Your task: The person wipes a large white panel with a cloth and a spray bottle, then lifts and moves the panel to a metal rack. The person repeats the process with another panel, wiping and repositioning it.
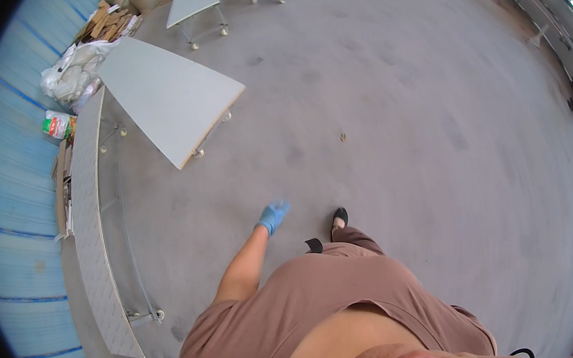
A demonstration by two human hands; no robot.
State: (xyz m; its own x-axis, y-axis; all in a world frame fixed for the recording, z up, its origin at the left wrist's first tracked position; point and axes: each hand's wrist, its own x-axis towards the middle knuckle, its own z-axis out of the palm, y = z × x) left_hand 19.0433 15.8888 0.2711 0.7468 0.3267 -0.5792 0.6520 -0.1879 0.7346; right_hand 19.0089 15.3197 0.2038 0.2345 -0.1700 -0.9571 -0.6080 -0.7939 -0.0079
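Observation:
My left hand (275,216), in a blue glove, hangs out ahead of my body above the grey floor (395,130). Its fingers are blurred by motion, so their pose is unclear, and no object shows in it. The closest furniture to it is a pale wheeled table (172,93), well ahead and to the left. My right hand is out of the picture. One foot in a black shoe (339,217) is forward on the floor.
Along the left runs a long narrow table (95,224) on casters, beside a blue-sheeted wall (19,240). Plastic bags (77,72) and scrap wood (103,24) are heaped at the far left. Two more wheeled tables stand far ahead. A small brown scrap (343,137) lies on the floor.

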